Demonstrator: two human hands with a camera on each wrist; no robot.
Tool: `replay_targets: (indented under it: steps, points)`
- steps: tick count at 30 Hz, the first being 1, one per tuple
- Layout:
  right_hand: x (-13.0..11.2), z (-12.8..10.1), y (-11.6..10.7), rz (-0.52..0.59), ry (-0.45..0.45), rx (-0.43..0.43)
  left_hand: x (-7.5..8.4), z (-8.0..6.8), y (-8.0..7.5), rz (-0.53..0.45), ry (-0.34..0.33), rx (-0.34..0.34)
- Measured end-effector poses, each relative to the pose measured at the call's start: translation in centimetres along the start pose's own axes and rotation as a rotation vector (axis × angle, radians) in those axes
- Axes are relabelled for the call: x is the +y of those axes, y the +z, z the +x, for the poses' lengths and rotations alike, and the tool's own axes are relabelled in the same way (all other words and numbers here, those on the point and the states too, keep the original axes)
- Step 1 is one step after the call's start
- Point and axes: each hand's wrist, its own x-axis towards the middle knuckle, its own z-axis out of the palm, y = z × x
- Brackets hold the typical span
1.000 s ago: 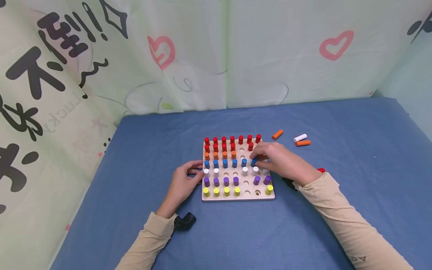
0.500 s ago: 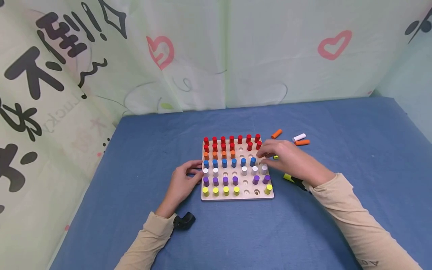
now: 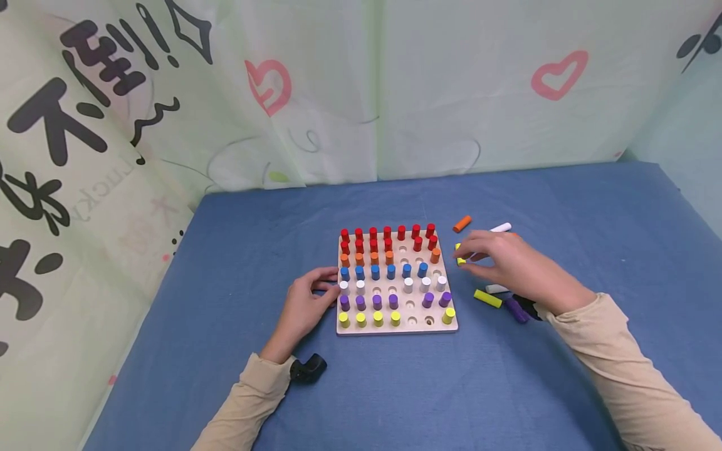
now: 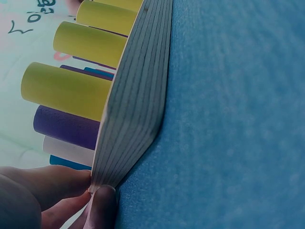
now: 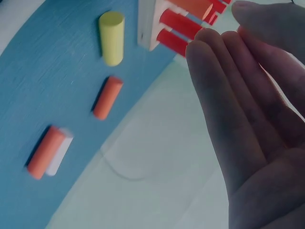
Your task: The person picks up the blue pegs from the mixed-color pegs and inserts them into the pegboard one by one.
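A person's left hand (image 3: 304,307) steadies a wooden peg board (image 3: 397,328) on a blue tablecloth (image 3: 395,388), fingertips (image 4: 102,202) pressed to the board's left edge beside the white and purple pegs. The right hand (image 3: 516,266) hovers just right of the board, fingers relaxed and straight, grasping nothing. A yellow peg (image 5: 111,37) lies just beyond its fingertips; two orange pegs (image 5: 107,97) and a white one lie farther out. Behind its wrist rest another yellow peg (image 3: 487,298) and a purple peg (image 3: 516,310).
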Motion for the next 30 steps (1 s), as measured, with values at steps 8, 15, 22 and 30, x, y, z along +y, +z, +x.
replay_targets:
  steps: [8, 15, 22, 30]
  points:
    - [0.9, -1.1, -0.6, -0.049, 0.03, 0.006, 0.1, -0.1, 0.0, -0.007, -0.011, 0.0]
    - [1.6, -2.2, -0.9, -0.069, 0.018, 0.027, -0.1, 0.0, 0.0, -0.004, 0.001, -0.001]
    - [2.2, -3.2, -0.8, -0.09, 0.051, 0.019, -0.1, 0.0, -0.1, -0.002, 0.002, 0.001]
    - [2.7, -4.1, -1.0, -0.099, 0.053, 0.02, 0.0, 0.0, 0.0, 0.005, 0.001, 0.004]
